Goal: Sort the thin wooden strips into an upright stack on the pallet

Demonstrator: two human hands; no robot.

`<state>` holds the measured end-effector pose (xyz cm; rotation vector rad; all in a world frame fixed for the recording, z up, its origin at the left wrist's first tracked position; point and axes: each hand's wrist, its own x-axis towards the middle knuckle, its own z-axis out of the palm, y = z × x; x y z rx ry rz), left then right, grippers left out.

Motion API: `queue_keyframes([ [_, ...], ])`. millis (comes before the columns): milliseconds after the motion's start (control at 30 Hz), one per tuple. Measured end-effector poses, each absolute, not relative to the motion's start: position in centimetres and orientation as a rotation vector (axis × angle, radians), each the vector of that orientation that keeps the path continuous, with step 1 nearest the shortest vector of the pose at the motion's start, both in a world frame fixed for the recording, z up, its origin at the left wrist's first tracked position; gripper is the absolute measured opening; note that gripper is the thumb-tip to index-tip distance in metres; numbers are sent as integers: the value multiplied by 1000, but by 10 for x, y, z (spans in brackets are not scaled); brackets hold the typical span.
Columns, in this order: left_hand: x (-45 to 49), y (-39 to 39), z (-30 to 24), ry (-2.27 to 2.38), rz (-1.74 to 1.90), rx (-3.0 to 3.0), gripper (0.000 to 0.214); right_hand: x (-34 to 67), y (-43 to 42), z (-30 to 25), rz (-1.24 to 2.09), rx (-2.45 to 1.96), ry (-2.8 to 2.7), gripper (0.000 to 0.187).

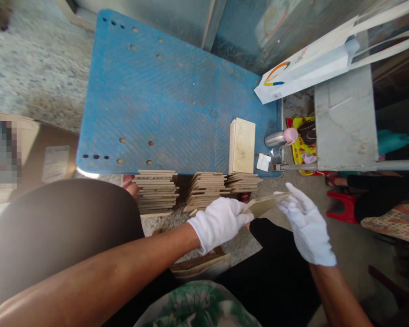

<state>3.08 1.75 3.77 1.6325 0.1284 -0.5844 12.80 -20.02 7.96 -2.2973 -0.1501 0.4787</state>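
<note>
My left hand (221, 223), in a white glove, pinches the near left end of a thin beige board (264, 205) that looks like wood. The board is tilted and seen almost edge-on above my lap. At its other end, my right hand (305, 227), also gloved in white, has its fingers around the edge, fairly straight. Beyond my hands, a short stack of similar boards (244, 145) lies on the blue table (170, 100). Further boards are piled below the table's front edge, in a left pile (157, 193), a middle pile (206, 188) and a right pile (242, 182).
A steel flask with a pink lid (281, 136) and a small white piece (263, 161) are at the table's right end. A white bag (306, 68) leans behind. Another person sits at right by a red stool (341, 206). A cardboard box (51, 152) stands left.
</note>
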Motion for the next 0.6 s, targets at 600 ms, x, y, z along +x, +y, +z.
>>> queue_keyframes([
  [600, 49, 28, 37, 515, -299, 1234, 32, 73, -120, 14, 447, -2877, -274, 126],
])
